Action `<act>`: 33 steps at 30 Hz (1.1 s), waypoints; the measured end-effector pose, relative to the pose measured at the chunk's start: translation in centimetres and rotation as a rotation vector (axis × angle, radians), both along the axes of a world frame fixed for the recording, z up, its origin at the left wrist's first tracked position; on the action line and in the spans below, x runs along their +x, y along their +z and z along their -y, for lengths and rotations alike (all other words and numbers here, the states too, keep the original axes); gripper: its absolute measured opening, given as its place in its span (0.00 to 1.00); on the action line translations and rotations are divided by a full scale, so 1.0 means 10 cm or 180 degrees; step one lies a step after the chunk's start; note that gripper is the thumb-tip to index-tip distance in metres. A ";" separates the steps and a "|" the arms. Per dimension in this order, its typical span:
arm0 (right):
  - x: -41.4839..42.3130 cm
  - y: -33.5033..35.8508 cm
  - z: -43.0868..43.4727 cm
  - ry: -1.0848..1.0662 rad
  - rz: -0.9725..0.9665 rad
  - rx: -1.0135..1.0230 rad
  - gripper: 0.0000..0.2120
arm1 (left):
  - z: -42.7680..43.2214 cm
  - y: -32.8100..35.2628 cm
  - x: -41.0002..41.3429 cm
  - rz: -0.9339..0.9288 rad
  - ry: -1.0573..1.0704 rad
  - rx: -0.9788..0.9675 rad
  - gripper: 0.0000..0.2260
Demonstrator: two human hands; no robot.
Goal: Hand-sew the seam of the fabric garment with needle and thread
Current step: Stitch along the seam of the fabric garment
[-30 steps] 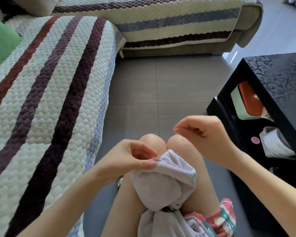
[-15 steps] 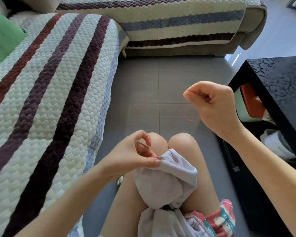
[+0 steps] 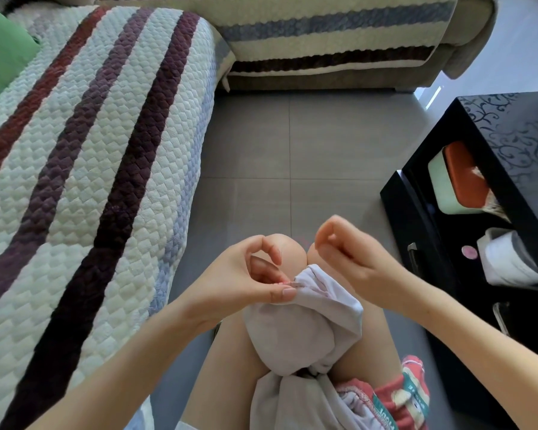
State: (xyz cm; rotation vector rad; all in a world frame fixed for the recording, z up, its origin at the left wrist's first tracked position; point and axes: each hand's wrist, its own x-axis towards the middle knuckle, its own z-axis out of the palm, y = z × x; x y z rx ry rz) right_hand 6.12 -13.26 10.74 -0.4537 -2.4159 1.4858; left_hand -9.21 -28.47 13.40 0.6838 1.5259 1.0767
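A sofa under a quilted striped cover [image 3: 100, 156] fills the left side and top of the frame, with a green cushion [image 3: 0, 51] at the upper left. Grey floor tiles [image 3: 286, 144] run down the middle. A glossy black table [image 3: 516, 141] stands at the right edge, and its lower shelf holds an orange-and-mint box [image 3: 457, 181] and a white roll [image 3: 507, 262]. The person's bare knees [image 3: 289, 252] sit at centre bottom. Draped over them and down the lap is the pale lilac garment [image 3: 302, 333], with a red patterned cloth [image 3: 407, 395] beside it at the lower right. The left hand [image 3: 249, 280] pinches the garment's top edge between thumb and fingertips. The right hand [image 3: 345, 256], blurred, hovers just right of it with fingers curled; whether it grasps anything cannot be told. Needle and thread are too fine to make out
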 end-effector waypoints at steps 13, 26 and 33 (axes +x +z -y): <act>0.02 -0.23 0.07 0.0359 -0.0074 0.0613 0.05 | -0.02 -0.06 -0.03 0.0170 -0.0004 0.0008 0.16; 0.08 -0.17 -0.21 -0.0065 0.0568 0.0637 0.30 | -0.04 -0.07 -0.06 0.0193 0.0020 -0.0052 0.18; 0.07 -0.04 -0.26 -0.0622 0.0381 0.1062 0.05 | -0.05 -0.06 -0.05 0.0208 -0.0028 -0.0005 0.16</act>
